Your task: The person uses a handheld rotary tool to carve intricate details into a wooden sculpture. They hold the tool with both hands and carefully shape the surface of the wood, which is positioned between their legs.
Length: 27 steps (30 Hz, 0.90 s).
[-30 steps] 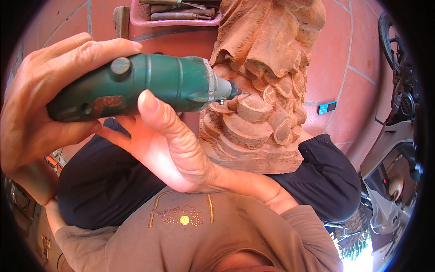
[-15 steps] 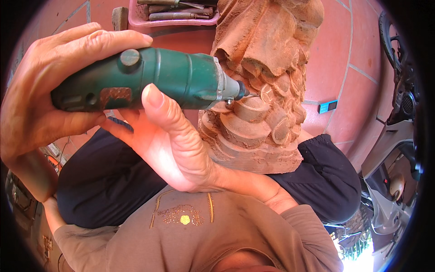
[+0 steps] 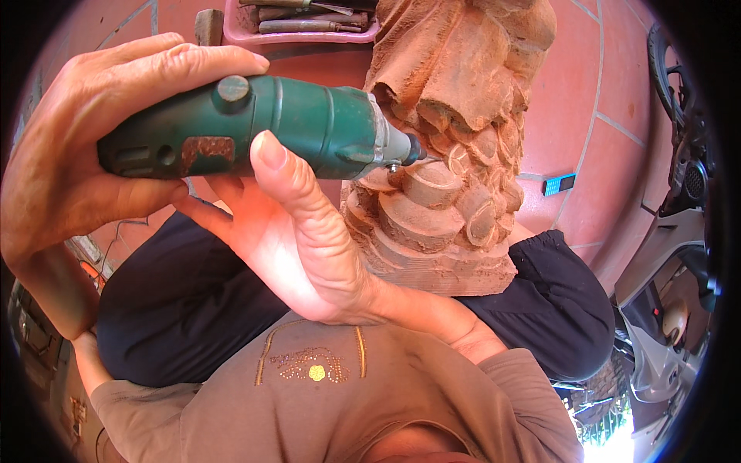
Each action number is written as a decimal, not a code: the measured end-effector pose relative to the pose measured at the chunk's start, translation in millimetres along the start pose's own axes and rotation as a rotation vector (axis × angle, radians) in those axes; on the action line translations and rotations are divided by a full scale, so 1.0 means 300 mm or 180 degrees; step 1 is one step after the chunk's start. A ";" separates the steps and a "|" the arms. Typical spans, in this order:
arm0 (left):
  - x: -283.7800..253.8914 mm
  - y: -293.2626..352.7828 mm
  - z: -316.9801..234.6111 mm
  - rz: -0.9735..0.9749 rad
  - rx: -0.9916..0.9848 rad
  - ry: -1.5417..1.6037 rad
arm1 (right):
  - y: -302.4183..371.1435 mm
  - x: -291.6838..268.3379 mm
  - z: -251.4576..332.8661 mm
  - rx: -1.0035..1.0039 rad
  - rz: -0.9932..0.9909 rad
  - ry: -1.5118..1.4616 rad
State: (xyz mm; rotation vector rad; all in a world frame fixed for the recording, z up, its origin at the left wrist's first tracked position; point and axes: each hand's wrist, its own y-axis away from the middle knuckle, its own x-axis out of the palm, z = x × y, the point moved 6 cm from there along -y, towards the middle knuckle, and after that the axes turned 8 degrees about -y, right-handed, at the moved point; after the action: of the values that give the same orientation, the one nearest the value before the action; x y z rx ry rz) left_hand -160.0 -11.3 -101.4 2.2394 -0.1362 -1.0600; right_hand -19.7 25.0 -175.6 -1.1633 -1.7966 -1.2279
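A green rotary tool [image 3: 297,116] lies level across the upper middle of the view, its grey nose and dark chuck pointing right. My left hand [image 3: 93,139] wraps around its rear end, fingers along the top. From below, my right hand [image 3: 301,239] grips the body, thumb raised on the near side; its other fingers are partly hidden. The chuck meets the carved brown wooden sculpture [image 3: 421,224], over its rounded, coin-like and layered shapes near the base. Any bit in the chuck is too small to make out. Draped folds run up the sculpture's far part.
A pink tray [image 3: 301,37] of wooden-handled carving tools lies at the far side, beside a wooden block [image 3: 208,28]. On the red tiled floor [image 3: 571,92] rests a small blue keypad phone [image 3: 559,184]. Parts of a motorbike [image 3: 671,293] stand at right. My crossed legs flank the sculpture's base.
The rotary tool and both hands appear slightly further right, and the sculpture and tray have shifted a little the same way. Both hands keep their hold.
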 end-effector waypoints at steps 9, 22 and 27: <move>0.002 0.013 0.008 -0.0011 -0.0167 -0.0170 | -0.004 0.001 -0.005 0.0056 -0.0003 -0.0015; 0.008 0.058 0.010 0.0311 -0.0727 -0.0831 | -0.008 -0.004 -0.020 0.0130 -0.0037 -0.0074; 0.013 0.063 0.012 0.0285 -0.0732 -0.0820 | -0.010 -0.015 -0.025 0.0194 0.0031 -0.0051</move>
State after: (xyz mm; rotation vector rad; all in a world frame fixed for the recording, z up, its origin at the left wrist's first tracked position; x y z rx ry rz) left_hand -156.8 -29.2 -94.3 1.8709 -0.2108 -1.2450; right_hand -20.6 16.0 -178.0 -1.1491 -1.8254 -1.1532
